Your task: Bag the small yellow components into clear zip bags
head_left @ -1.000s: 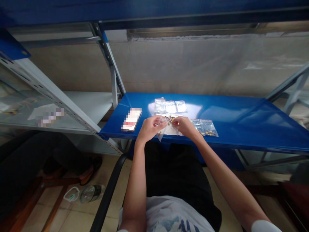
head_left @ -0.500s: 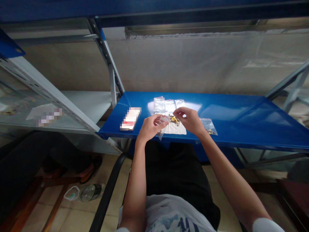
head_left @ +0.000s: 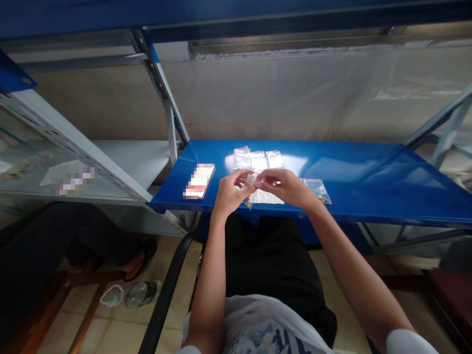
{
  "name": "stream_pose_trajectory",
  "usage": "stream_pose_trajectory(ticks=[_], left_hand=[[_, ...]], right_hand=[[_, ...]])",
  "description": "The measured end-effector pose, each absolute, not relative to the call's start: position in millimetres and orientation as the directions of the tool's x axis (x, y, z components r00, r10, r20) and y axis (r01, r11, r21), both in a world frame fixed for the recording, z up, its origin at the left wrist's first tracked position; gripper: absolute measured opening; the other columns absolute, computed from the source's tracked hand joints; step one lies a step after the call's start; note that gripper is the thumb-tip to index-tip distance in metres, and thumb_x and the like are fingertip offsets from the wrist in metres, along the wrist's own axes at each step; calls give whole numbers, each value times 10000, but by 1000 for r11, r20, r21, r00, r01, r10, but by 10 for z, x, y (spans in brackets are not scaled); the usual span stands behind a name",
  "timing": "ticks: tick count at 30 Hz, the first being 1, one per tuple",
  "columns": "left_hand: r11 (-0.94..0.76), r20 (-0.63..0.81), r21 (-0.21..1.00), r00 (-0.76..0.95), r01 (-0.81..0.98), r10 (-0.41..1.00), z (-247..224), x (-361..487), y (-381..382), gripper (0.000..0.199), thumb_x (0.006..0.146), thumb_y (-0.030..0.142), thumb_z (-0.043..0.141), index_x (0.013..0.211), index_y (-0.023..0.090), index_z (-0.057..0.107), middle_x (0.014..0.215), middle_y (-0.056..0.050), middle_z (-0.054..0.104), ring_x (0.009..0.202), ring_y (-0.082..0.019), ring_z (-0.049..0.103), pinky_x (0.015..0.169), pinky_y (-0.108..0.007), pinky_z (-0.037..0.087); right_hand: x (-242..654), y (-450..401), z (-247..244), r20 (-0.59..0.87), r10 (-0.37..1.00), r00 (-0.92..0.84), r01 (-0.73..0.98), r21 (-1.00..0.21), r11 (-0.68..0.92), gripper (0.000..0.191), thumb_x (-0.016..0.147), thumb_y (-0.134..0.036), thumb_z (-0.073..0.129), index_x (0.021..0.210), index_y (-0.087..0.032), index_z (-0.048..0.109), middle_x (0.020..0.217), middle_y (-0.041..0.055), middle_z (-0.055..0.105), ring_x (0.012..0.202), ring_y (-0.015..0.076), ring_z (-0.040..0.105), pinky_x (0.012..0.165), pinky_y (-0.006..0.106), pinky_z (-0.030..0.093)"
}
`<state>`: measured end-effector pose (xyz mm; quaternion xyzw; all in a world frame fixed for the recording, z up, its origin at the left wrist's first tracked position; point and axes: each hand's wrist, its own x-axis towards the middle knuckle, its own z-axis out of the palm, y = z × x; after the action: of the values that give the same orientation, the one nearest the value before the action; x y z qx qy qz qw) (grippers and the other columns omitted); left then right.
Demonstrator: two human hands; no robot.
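Note:
My left hand (head_left: 230,192) is shut on a small clear plastic bag (head_left: 250,185), which hangs down between my hands. My right hand (head_left: 283,188) pinches at the bag's mouth, with a small yellow part (head_left: 261,182) showing at the fingertips. Under my hands lies a white sheet (head_left: 267,198), and the pile of small parts on it is mostly hidden. To the right, a clear bag of yellow and dark parts (head_left: 316,191) lies flat. Behind my hands are several clear bags (head_left: 258,160) in a row.
The blue steel shelf (head_left: 350,167) holds a pixelated flat rectangular object (head_left: 198,181) to my left. Metal shelf uprights (head_left: 171,128) rise behind it. A person's dark-clothed legs (head_left: 73,241) are at lower left, and a plastic bottle (head_left: 142,294) lies on the tiled floor.
My right hand has moved left and down from above the parts to the bag's mouth, its fingers closing. My hands are now closer together, covering most of the parts on the sheet.

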<state>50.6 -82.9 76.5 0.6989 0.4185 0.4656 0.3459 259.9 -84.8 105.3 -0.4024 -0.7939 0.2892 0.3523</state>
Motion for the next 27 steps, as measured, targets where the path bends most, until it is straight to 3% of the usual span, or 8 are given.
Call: stream_pose_trajectory(ticks=[7,13,16,18,23,27], left_hand=[[-374,344,919,211,124,915,766,462,-827,521,803,469,856,1225,201,709,1037,-72,743,929,-187,696,788,-257,536],[-324,319,946,142,11,937,787,451,-830,346,883,502,764,959,165,745,872,-56,745,826,-184,702,753,-274,547],[-334,330,942,126,19,936,782,464,-823,338,877,502,769,935,170,743,849,-48,745,806,-185,704,739,-275,547],[-343,338,939,116,20,934,773,468,-814,321,879,490,770,920,173,742,843,-43,742,794,-179,702,734,-270,543],[-363,358,932,126,18,925,747,460,-791,292,887,463,768,908,172,741,833,-33,736,777,-170,700,719,-256,530],[-387,380,921,110,46,918,737,466,-786,271,895,445,757,906,175,744,830,-28,736,762,-169,698,709,-258,527]], right_hand=[[2602,-854,1091,335,857,-391,398,-778,486,287,911,-454,703,832,-179,716,785,42,722,757,182,664,680,292,492],[2630,-871,1089,378,881,-285,309,-834,458,225,893,-395,722,999,-199,696,885,55,758,814,202,726,704,309,540],[2630,-878,1091,366,899,-240,268,-865,424,300,872,-391,745,1099,-207,676,892,59,778,840,220,747,673,304,538],[2628,-873,1086,346,912,-222,259,-880,397,289,855,-400,757,1054,-202,685,897,71,788,845,233,756,629,293,524],[2623,-830,1046,276,943,-185,268,-909,318,274,828,-433,776,888,-172,718,779,76,757,677,193,702,498,261,435],[2620,-804,1030,297,938,-181,283,-897,339,272,822,-439,776,812,-174,720,714,44,701,592,141,604,501,265,422]])
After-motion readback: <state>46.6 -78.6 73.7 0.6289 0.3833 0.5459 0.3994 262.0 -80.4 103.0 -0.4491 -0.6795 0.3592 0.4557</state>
